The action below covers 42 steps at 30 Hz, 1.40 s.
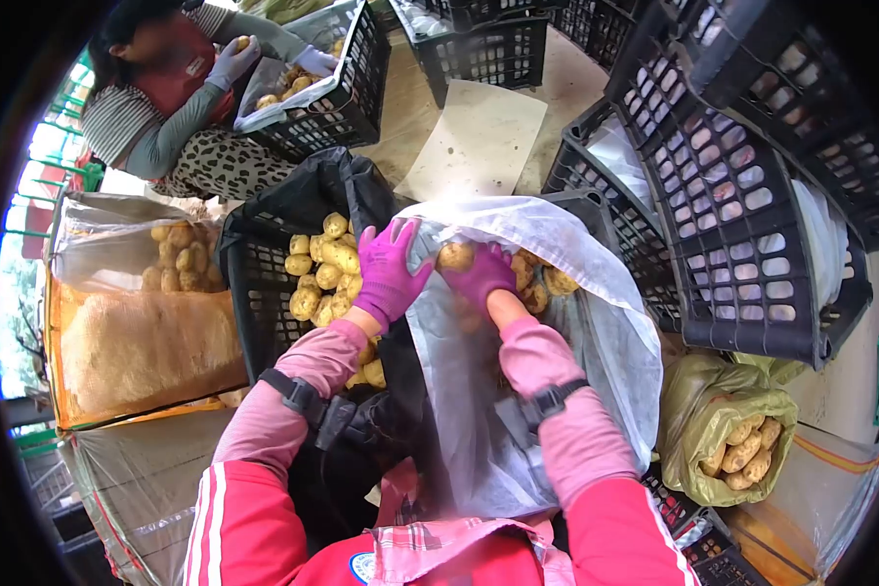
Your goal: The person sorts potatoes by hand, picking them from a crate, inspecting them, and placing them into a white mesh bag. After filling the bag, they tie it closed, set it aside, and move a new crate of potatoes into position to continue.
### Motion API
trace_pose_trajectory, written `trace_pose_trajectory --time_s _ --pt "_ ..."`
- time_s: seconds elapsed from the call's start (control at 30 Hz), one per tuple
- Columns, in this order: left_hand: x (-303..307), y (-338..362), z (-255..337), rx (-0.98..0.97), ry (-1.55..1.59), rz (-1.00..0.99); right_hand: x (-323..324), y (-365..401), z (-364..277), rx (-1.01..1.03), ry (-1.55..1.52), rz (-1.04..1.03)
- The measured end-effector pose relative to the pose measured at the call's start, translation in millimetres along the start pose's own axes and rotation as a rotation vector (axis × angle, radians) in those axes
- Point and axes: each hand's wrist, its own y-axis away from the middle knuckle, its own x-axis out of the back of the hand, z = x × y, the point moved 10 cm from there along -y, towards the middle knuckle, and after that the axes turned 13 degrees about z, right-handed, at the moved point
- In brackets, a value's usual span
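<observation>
My left hand (391, 272), in a purple glove, is open with its fingers spread. It lies at the right side of a black crate (264, 317) of yellowish potatoes (327, 266). My right hand (485, 277), in a matching glove, is closed on a single potato (455, 257) at its left side. That hand is inside a container lined with thin white sheeting (610, 332), where more potatoes (535, 278) lie behind and beside it. Dark cloth (337, 181) hangs over the left crate's far rim.
At upper left a person (181, 98) in grey gloves handles potatoes over another crate (356, 103). Tall black crates (723, 205) stand stacked at right. An olive bag (693, 420) of long potatoes sits at lower right. Filled sacks (146, 342) stand at left. A flat board (474, 142) lies ahead.
</observation>
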Motion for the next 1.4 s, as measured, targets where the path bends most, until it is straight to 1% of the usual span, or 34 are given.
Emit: trace_pose_trajectory --time_s 0.03,0.07,0.13,0.17,0.27,0.3,0.4,0.43,0.47,0.5,0.53,0.57,0.63,0.7,0.73,0.77,0.87,0.9,0.97,1.03,1.1,1.13,1.2,1.23,1.27,1.3,1.33,1.4 --pt "-1.3 -0.5 -0.3 0.014 0.023 -0.008 -6.5 -4.9 1.9 -0.082 0.029 0.098" --pt "-0.8 -1.4 -1.3 0.025 0.046 -0.017 -19.4 -6.8 4.7 -0.082 0.003 0.075" --pt "2.7 2.1 -0.5 0.045 0.051 -0.030 -5.0 -2.5 2.0 -0.086 -0.045 0.037" --pt "3.0 -1.9 -0.9 0.053 0.058 -0.022 0.6 -2.6 2.2 -0.070 -0.103 -0.039" --pt "2.1 -2.0 -1.5 0.082 0.081 0.001 2.5 -2.4 5.5 -0.044 -0.121 -0.127" --pt "0.3 -1.3 -3.5 0.095 0.084 -0.010 6.6 -6.7 5.2 -0.036 -0.189 -0.048" --pt "3.1 -1.0 -3.5 0.096 0.071 0.027 -18.7 -12.5 8.2 0.038 -0.117 -0.386" --pt "2.1 -5.2 -4.0 0.092 0.077 0.035 -27.5 -3.0 11.6 0.004 -0.192 -0.495" --pt "0.6 -4.6 -5.6 0.098 0.082 0.036 -36.5 7.4 11.8 0.053 -0.097 -0.505" --pt "2.5 -0.5 -3.8 0.109 0.088 0.023 -70.2 13.0 17.3 0.076 -0.138 -0.382" --pt "5.5 -3.2 -1.9 0.125 0.115 0.013 -84.1 19.0 20.3 0.091 -0.185 -0.297" --pt "5.9 -2.1 -1.5 0.102 0.115 0.041 -96.7 25.9 22.8 0.110 -0.230 -0.213" --pt "10.3 -4.6 -1.8 0.076 0.112 0.074 -85.6 32.3 26.2 0.127 -0.331 -0.123" --pt "9.7 -3.7 -0.6 0.083 0.121 0.071 -94.3 37.2 41.3 -0.001 -0.723 -0.277" --pt "7.8 -2.0 -0.4 0.087 0.126 0.069 -78.7 45.2 31.9 -0.071 -0.915 -0.350" --pt "6.8 -1.7 -1.9 0.090 0.130 0.072 -71.3 64.7 44.9 -0.439 -1.145 -0.364" --pt "9.6 -2.6 -5.4 0.103 0.153 0.099 -78.0 89.7 41.2 -0.644 -1.833 -0.489" --pt "9.0 -0.7 -8.0 0.105 0.167 0.116 -67.7 100.3 44.8 -0.704 -1.837 -0.528" --pt "14.6 -1.6 -6.5 0.117 0.202 0.139 -31.8 109.6 40.0 -0.636 -1.895 -0.614" --pt "12.0 1.9 -14.8 0.123 0.303 0.194 11.0 111.6 32.7 -0.551 -1.904 -0.653" --pt "11.6 4.7 -24.9 0.121 0.398 0.259 68.6 115.0 14.6 -0.382 -1.904 -0.711" --pt "13.8 2.6 -27.6 0.126 0.394 0.235 99.4 119.8 4.6 -0.296 -1.898 -0.740" --pt "20.9 -0.7 -22.9 0.127 0.389 0.177 153.4 136.0 -5.3 -0.210 -1.825 -0.720" --pt "49.3 -6.2 -4.4 0.087 0.320 0.147 181.5 148.3 -11.9 -0.171 -1.775 -0.702" --pt "69.0 -9.4 13.5 0.121 0.443 0.008 205.9 160.3 -18.9 -0.127 -1.725 -0.690" --pt "93.4 -10.1 36.3 0.151 0.556 -0.134 227.1 175.2 -27.6 -0.052 -1.737 -0.700" --pt "116.6 -4.9 60.7 0.180 0.662 -0.280 247.6 193.1 -37.2 -0.022 -1.763 -0.668" --pt "155.3 25.8 106.0 0.517 1.206 -0.532 272.5 228.7 -54.1 0.006 -1.749 -0.576"
